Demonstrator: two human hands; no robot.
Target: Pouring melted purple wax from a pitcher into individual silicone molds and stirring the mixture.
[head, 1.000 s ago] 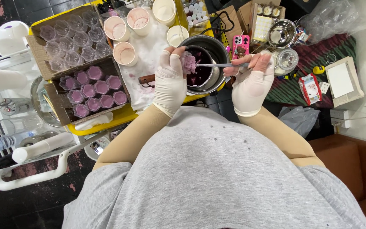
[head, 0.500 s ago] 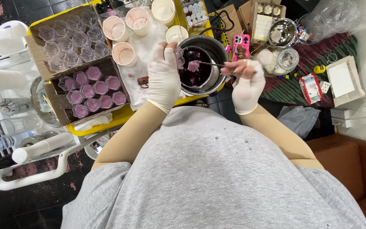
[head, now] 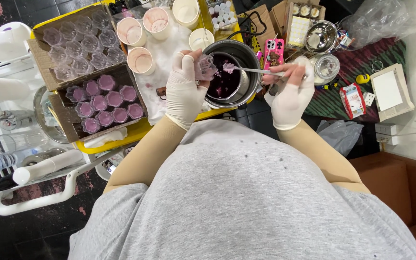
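A small clear plastic cup (head: 205,67) with a faceted wall is tilted over the rim of a dark metal pot (head: 237,53). A slim spoon (head: 251,70) carries pale purple mixture just beside the cup, above the dark purple liquid.

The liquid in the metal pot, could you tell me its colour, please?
Dark purple liquid, seen best in the head view.

Red-white flat sachet (head: 353,99) on striped cloth (head: 357,58), right; white square box (head: 391,91) just beside it
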